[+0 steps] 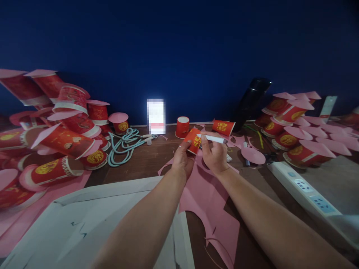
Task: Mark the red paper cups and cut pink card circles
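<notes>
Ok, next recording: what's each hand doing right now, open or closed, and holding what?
Left hand: closed around a red paper cup.
Right hand: closed on a white marker.

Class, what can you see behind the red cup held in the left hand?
Behind the held cup stands another red cup, with a dark blue backdrop beyond. The held cup covers whatever is directly behind it.
</notes>
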